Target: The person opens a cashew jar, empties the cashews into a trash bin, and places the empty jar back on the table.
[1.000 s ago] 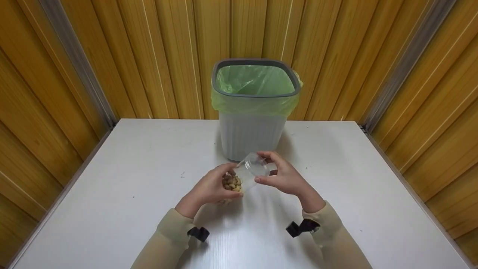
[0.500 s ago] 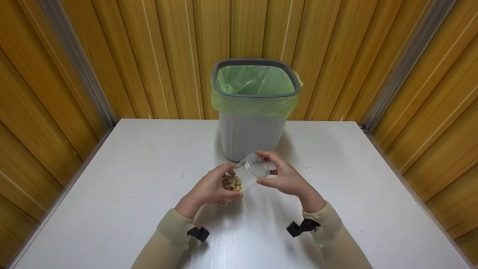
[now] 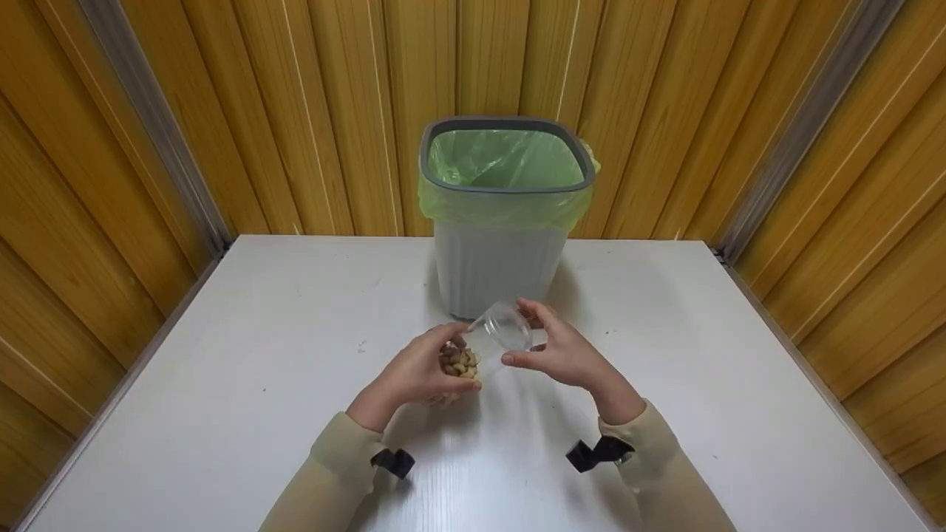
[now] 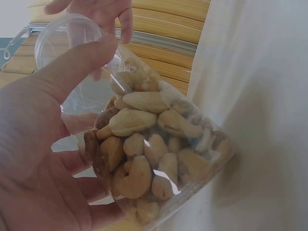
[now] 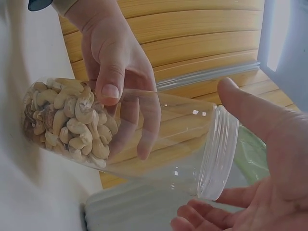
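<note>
A clear plastic jar [image 5: 161, 139] lies tilted, its lidded end raised to the right in the head view. Cashews [image 4: 139, 154] fill its lower part. My left hand [image 3: 416, 372] grips the jar round its side, with thumb and fingers on opposite sides. At the raised end is a clear lid [image 5: 219, 153]. My right hand [image 3: 558, 351] is spread loosely around this lid, thumb on one side and fingers on the other. In the right wrist view a gap shows between palm and lid; whether every fingertip touches it, I cannot tell.
Behind the hands stands a pale bin [image 3: 495, 266] with a grey rim [image 3: 506, 189] and a green bag liner [image 3: 510, 210]. It rests on a white table [image 3: 318, 295]. Wood-patterned walls [image 3: 318, 118] enclose the table's back and sides.
My right hand's fingers have shifted about the lid; the index finger has moved away from its edge and the thumb a little left. My left hand and the jar have stayed put.
</note>
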A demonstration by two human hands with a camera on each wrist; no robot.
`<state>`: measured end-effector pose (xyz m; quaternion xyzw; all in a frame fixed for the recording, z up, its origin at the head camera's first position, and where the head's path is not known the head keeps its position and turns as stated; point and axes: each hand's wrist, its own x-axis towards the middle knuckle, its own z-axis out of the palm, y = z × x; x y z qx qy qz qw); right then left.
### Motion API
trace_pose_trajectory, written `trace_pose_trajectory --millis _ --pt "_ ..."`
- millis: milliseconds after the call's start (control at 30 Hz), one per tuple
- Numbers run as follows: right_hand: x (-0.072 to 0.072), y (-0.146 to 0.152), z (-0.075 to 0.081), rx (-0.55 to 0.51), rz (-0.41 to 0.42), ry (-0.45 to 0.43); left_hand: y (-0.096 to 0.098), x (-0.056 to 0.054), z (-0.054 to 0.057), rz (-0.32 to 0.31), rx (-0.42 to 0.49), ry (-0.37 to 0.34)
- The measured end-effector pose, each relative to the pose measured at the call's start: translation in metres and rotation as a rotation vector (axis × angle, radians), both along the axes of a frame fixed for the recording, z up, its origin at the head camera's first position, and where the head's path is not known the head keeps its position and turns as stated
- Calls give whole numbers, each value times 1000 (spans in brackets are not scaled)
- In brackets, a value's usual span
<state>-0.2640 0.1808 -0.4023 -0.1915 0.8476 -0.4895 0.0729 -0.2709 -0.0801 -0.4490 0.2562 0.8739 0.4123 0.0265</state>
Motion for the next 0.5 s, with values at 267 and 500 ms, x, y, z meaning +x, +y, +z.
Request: trace_pose_trajectory --millis 267,500 --pt "2 -4 1 4 -85 2 0 -1 -1 -1 -4 1" --pt "0 -3 -2 -17 -61 6 0 -1 -1 -3 -1 -3"
